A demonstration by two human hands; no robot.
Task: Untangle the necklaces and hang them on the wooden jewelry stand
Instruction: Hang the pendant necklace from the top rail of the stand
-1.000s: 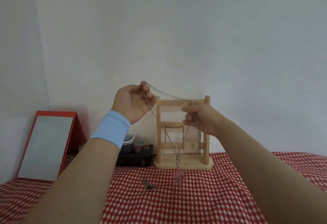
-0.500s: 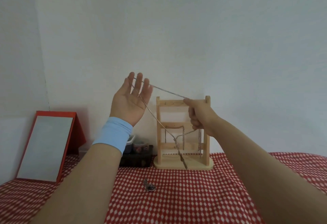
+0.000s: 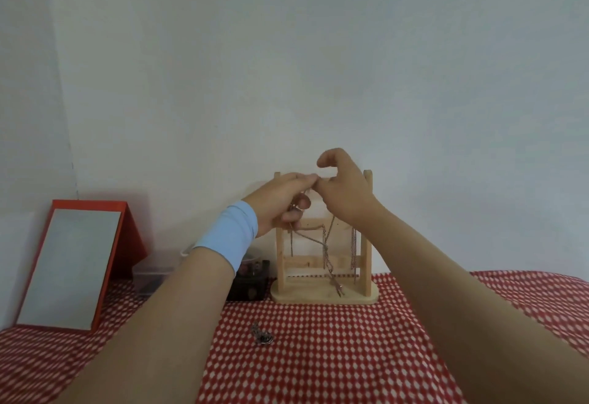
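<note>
Both hands meet at the stand's top bar: left hand pinching the necklace, right hand with fingers loose. No writing readable.

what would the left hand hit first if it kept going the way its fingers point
Probably the right hand: the left hand's fingers point rightward and their tips already seem to meet the right hand's fingers at the top bar of the wooden jewelry stand. Depth is unclear, so the bar could come first.
</note>
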